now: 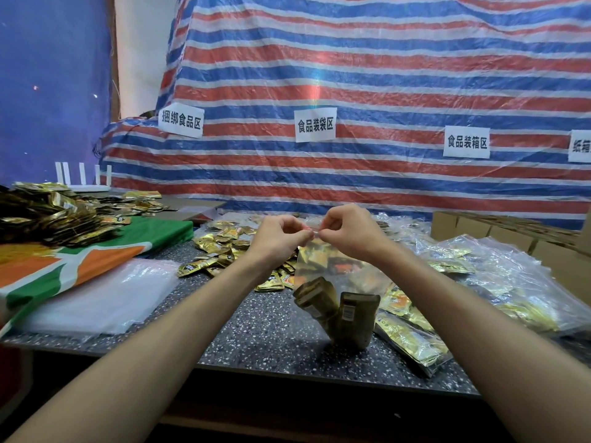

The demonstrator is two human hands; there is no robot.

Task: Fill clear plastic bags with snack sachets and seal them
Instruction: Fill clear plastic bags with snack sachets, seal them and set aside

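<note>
A clear plastic bag (323,273) hangs upright over the speckled table (262,327), its bottom resting on the surface with several gold snack sachets (348,318) inside. My left hand (278,235) and my right hand (348,231) pinch the bag's top strip side by side, fingertips almost touching. Loose gold sachets (220,251) lie scattered on the table behind my left hand. A stack of empty clear bags (105,295) lies flat at the left.
Filled clear bags (479,282) pile up at the right, in front of cardboard boxes (511,231). A big heap of sachets (48,215) sits on a green, orange and white cloth (80,260) at the left. A striped tarp (351,91) with paper signs hangs behind.
</note>
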